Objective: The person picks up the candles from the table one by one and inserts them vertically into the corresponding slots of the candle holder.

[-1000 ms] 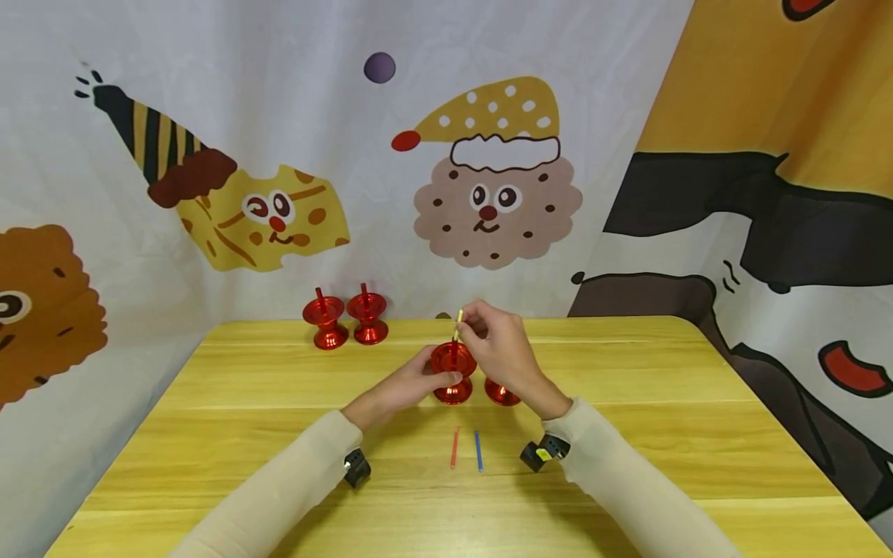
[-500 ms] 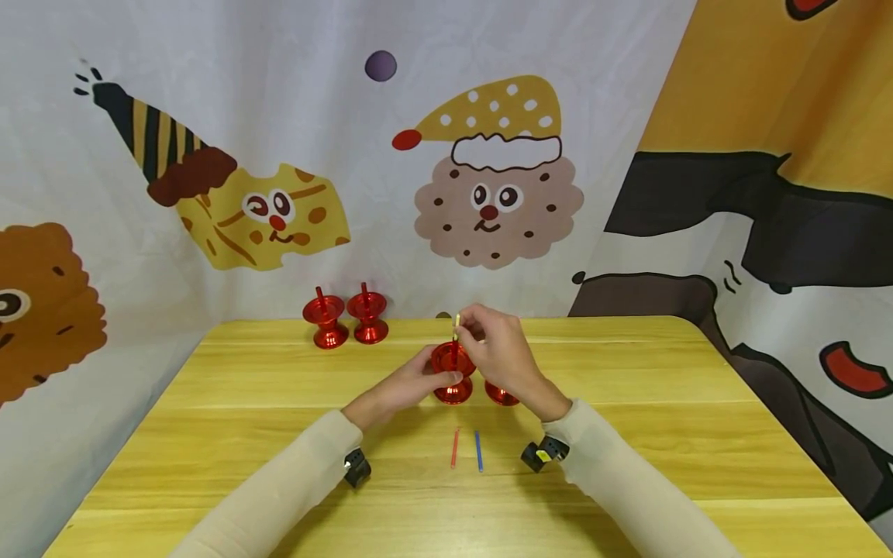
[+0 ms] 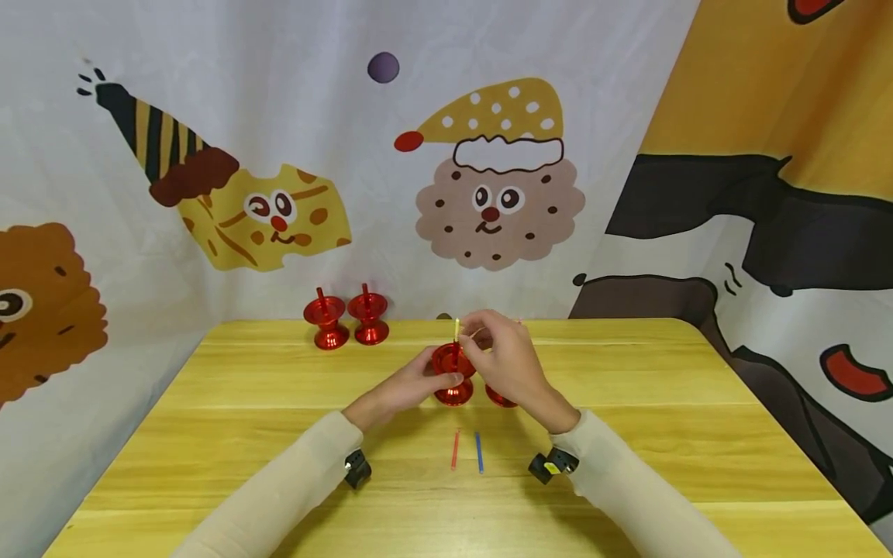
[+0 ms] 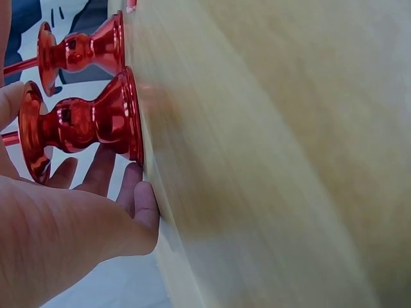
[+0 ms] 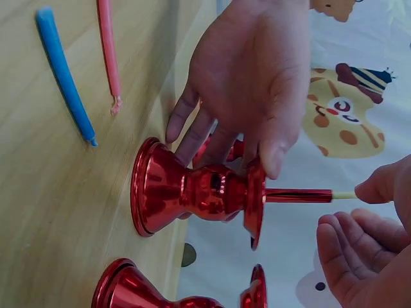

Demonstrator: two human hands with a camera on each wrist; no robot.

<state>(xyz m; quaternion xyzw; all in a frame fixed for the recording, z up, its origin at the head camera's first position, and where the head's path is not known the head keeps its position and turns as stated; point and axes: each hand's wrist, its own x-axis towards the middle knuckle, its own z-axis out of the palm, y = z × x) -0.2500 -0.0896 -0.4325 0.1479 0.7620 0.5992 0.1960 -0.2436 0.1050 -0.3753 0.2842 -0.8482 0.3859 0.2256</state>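
Note:
A shiny red candle holder (image 3: 454, 392) stands upright on the table, with a thin yellow candle (image 3: 456, 329) in its upright red tube (image 5: 298, 196). My left hand (image 3: 417, 383) grips this holder, thumb over the dish rim and fingers around the far side. Right beside the yellow candle is my right hand (image 3: 508, 356); in the right wrist view its thumb overlaps the candle's end while the other fingers stay apart from it. A second red holder (image 3: 499, 395) stands partly hidden behind that hand, a pink candle tip (image 3: 518, 321) showing above.
Nearer the front lie a pink candle (image 3: 456, 449) and a blue candle (image 3: 479, 452) on the wooden table (image 3: 279, 480). Two more red holders (image 3: 331, 336) stand at the back left. Behind the table hangs a cartoon-printed cloth (image 3: 300, 116).
The yellow candle sits lower, in the holder's tube. My right hand has shifted slightly right and its fingers have loosened from the candle. My left hand stays on the holder.

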